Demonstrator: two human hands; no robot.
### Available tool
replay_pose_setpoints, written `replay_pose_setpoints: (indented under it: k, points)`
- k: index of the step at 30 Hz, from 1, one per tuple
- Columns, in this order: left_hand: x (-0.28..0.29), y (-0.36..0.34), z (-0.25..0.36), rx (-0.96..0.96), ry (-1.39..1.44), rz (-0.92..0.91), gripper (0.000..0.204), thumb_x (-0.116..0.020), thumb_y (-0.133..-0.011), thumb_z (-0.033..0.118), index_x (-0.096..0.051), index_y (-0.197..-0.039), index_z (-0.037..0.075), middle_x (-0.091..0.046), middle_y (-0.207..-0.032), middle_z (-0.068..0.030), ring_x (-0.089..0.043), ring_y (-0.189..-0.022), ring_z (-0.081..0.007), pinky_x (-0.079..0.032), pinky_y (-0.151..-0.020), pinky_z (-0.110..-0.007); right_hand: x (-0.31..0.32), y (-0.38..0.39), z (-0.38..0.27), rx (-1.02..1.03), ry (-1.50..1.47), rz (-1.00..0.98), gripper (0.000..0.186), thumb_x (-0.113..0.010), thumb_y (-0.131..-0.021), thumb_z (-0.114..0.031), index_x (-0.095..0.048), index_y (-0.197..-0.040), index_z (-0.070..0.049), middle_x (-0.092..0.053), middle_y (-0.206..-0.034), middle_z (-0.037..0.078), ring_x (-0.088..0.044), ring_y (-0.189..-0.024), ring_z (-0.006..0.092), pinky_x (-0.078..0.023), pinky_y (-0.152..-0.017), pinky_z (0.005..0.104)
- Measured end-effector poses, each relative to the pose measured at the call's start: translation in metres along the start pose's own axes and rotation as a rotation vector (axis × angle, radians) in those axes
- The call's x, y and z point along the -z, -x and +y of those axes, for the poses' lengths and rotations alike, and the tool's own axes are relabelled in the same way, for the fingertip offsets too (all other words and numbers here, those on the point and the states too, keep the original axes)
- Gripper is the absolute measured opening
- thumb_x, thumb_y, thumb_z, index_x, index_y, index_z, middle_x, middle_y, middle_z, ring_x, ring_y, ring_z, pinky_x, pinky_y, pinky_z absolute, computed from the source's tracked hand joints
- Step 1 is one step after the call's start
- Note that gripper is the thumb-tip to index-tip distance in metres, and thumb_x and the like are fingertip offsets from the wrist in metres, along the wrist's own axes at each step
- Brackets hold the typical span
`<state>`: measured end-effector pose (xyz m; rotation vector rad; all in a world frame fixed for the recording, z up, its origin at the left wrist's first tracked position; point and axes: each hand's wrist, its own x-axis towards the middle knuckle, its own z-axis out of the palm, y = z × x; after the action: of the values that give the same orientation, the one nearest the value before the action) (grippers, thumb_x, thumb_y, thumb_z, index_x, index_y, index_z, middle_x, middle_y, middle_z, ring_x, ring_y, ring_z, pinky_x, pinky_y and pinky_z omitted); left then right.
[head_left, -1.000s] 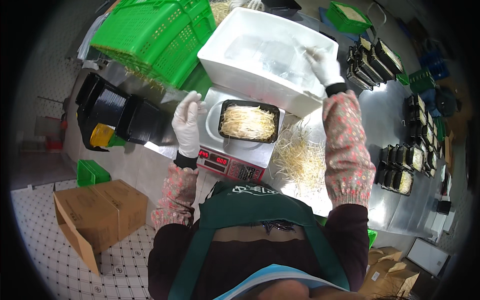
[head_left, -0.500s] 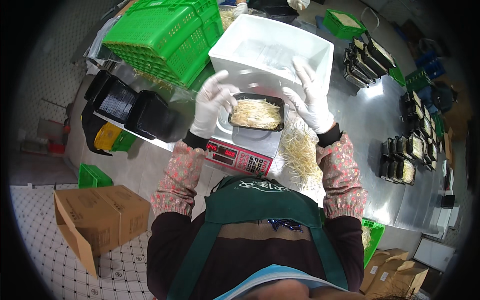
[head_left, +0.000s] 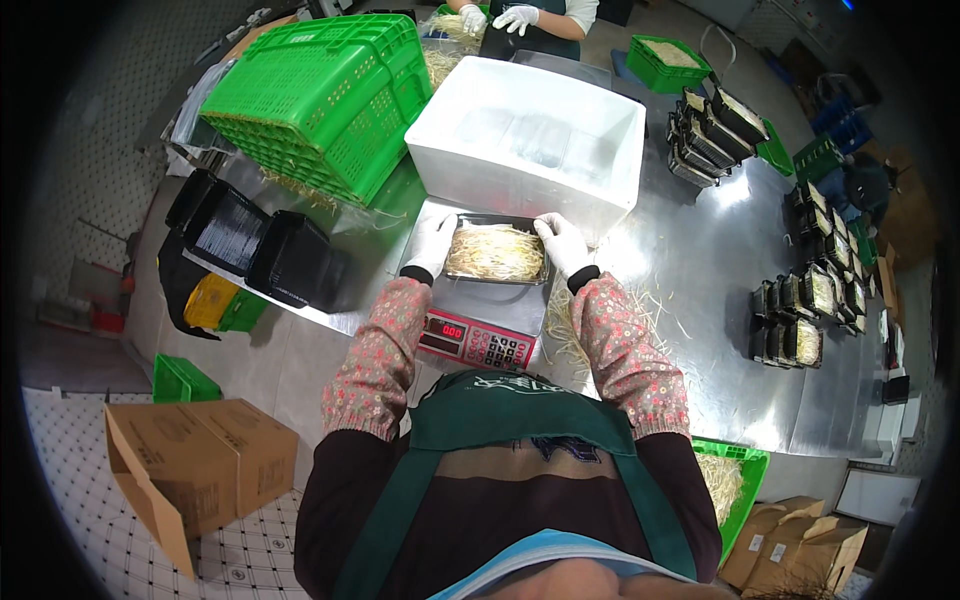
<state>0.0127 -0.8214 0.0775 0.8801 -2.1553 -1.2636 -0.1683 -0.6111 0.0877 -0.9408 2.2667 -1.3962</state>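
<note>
My two white-gloved hands hold a black plastic tray (head_left: 497, 219) at its short ends. My left hand (head_left: 433, 243) closes on the left end, and my right hand (head_left: 562, 243) grips the right end near the far corner. Pale bean sprouts (head_left: 497, 252) fill the tray. Beneath it is the metal platform of a red-fronted scale (head_left: 492, 305); whether the tray touches the platform I cannot tell. Loose sprouts (head_left: 652, 308) lie on the metal table beside my right sleeve, which hides part of them.
Just beyond the tray stands a white foam box (head_left: 520, 185). Stacked green crates (head_left: 320, 110) rise at far left, near black empty trays (head_left: 295, 255). Filled trays (head_left: 810, 300) stand at right. Across the table, a co-worker's gloved hands (head_left: 516, 18) are near sprouts.
My hands, raised and apart from the tray before, have come down and closed on its two ends. The view has shifted, bringing more of the co-worker into sight.
</note>
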Motion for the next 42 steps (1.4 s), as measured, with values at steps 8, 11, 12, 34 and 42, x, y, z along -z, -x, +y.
replay_pose_setpoints:
  k: [8, 11, 12, 34, 42]
  points:
    - [-0.003, -0.002, 0.005, 0.220, 0.523, -0.118, 0.023, -0.065, -0.090, 0.012, -0.068, -0.105, -0.004, -0.069, -0.092, -0.0046, -0.063, -0.083, -0.0119, -0.050, -0.076, -0.026, -0.018, -0.002, 0.023, -0.122, -0.547, 0.058, 0.017, -0.068, -0.090, -0.018, -0.065, -0.087, -0.002, -0.062, -0.077, -0.002, -0.052, -0.072, 0.0063, -0.045, -0.069, 0.0239]
    - [-0.014, 0.008, 0.018, 0.195, 0.464, 0.048, 0.022, -0.064, -0.091, 0.013, -0.069, -0.102, -0.005, -0.069, -0.088, -0.0040, -0.063, -0.080, -0.0113, -0.050, -0.074, -0.027, -0.021, -0.002, 0.019, -0.118, -0.591, 0.102, 0.017, -0.068, -0.090, -0.018, -0.065, -0.085, -0.002, -0.061, -0.075, -0.002, -0.052, -0.071, 0.0065, -0.045, -0.068, 0.0242]
    - [-0.012, 0.012, 0.033, 0.243, 0.318, -0.011, 0.026, -0.062, -0.091, 0.012, -0.065, -0.114, 0.000, -0.069, -0.104, -0.0081, -0.063, -0.094, -0.0164, -0.049, -0.083, -0.031, -0.020, 0.000, 0.021, -0.127, -0.578, 0.123, 0.017, -0.068, -0.090, -0.018, -0.066, -0.085, -0.002, -0.062, -0.076, -0.002, -0.052, -0.071, 0.0061, -0.044, -0.068, 0.0239]
    - [-0.011, 0.048, 0.087, -0.589, -0.741, -0.278, 0.064, -0.055, -0.094, 0.033, -0.030, -0.149, 0.013, -0.028, -0.155, -0.0122, -0.025, -0.144, -0.0313, -0.017, -0.115, -0.055, 0.026, 0.078, 0.001, -0.349, -1.036, -0.403, 0.064, -0.065, -0.088, -0.005, -0.037, -0.146, -0.007, -0.063, -0.105, 0.006, -0.065, -0.079, 0.0126, -0.062, -0.063, 0.0317]
    - [0.003, 0.096, 0.033, 0.098, 0.482, 0.516, 0.039, -0.065, -0.092, 0.014, -0.046, -0.125, 0.003, -0.057, -0.116, -0.0119, -0.059, -0.103, -0.0177, -0.051, -0.088, -0.029, -0.001, 0.021, -0.079, 0.458, 0.376, 0.155, 0.049, -0.061, -0.091, -0.034, -0.054, -0.130, -0.004, -0.061, -0.115, 0.015, -0.058, -0.108, 0.0302, -0.041, -0.098, 0.0449]
